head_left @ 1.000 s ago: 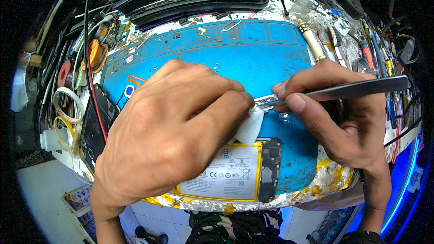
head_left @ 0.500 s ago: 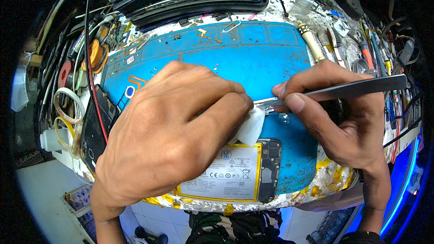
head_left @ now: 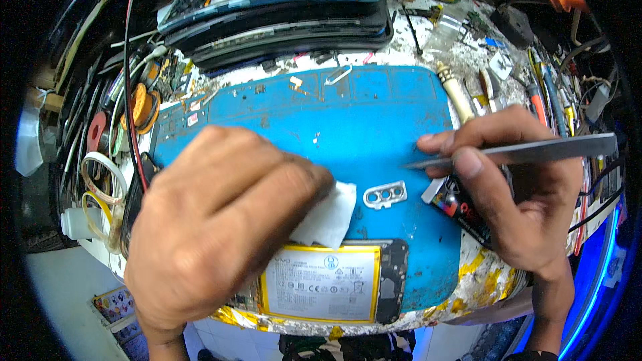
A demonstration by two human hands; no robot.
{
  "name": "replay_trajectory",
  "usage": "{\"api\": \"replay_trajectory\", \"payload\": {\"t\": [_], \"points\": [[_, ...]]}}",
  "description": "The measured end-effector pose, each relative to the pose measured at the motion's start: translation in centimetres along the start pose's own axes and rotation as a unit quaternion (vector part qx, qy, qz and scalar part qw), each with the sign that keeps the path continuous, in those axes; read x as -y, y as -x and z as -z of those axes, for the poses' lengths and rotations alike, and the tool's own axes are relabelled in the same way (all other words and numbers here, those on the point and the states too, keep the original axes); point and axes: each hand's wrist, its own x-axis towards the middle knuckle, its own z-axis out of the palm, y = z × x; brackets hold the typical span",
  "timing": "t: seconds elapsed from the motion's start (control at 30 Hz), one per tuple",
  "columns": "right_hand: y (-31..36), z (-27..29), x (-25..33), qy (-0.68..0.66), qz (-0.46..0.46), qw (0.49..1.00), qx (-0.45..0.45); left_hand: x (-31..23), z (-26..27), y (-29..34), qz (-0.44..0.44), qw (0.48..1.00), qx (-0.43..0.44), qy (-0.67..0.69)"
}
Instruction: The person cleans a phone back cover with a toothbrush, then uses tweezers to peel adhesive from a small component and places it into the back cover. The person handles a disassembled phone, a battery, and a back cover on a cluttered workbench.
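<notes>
Pinched in the fingers of my left hand (head_left: 207, 234) is a piece of white tissue (head_left: 331, 220), hanging over the blue mat. My right hand (head_left: 515, 194) grips grey metal tweezers (head_left: 555, 150), their tip pointing left above the mat with nothing visible in it. Between the two hands a small silver camera lens frame (head_left: 382, 205) with three round holes lies on the blue mat (head_left: 348, 127), touched by neither. An opened phone (head_left: 391, 287) with a white, yellow-edged battery (head_left: 307, 301) lies at the near edge, partly covered by my left hand.
Several opened phones are stacked (head_left: 281, 30) at the back. Hand tools (head_left: 552, 100) crowd the right side. At left are tape rolls (head_left: 100, 174), a solder spool (head_left: 142, 108) and a red-black cable (head_left: 128, 80). A dark printed packet (head_left: 461, 214) lies beneath my right hand.
My hands have drawn apart, the left moving left with the tissue. The silver lens frame, earlier mostly hidden between them, now lies uncovered on the mat. The view has also shifted.
</notes>
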Motion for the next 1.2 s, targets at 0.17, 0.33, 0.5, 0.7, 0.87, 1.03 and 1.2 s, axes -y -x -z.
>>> {"api": "replay_trajectory", "payload": {"t": [0.17,0.33,0.5,0.7,0.87,1.03,1.2], "points": [[-0.1,0.2,0.4,-0.025,-0.033,0.999,0.020,0.0,-0.1,-0.2,-0.039,0.999,0.020,-0.004],[-0.1,0.1,0.4,-0.020,-0.009,0.999,0.030,-0.9,-0.6,-0.2,-0.032,0.998,0.023,0.045],[0.1,0.0,0.3,-0.037,-0.013,0.999,0.032,-1.0,-1.3,-0.1,-0.052,0.997,0.051,0.024],[0.2,0.2,0.6,-0.006,-0.041,0.997,0.060,-0.4,-2.0,-0.2,-0.092,0.994,0.058,0.013],[0.1,0.3,0.4,0.003,-0.027,0.998,0.059,-0.1,-2.2,0.0,-0.099,0.993,0.057,0.027],[0.0,0.4,-0.1,0.031,0.001,0.998,0.060,-0.1,-2.5,0.0,-0.095,0.993,0.057,0.029],[-0.1,0.4,-0.1,0.036,0.031,0.998,0.048,-0.1,-2.5,-0.1,-0.105,0.992,0.068,0.013]]}}
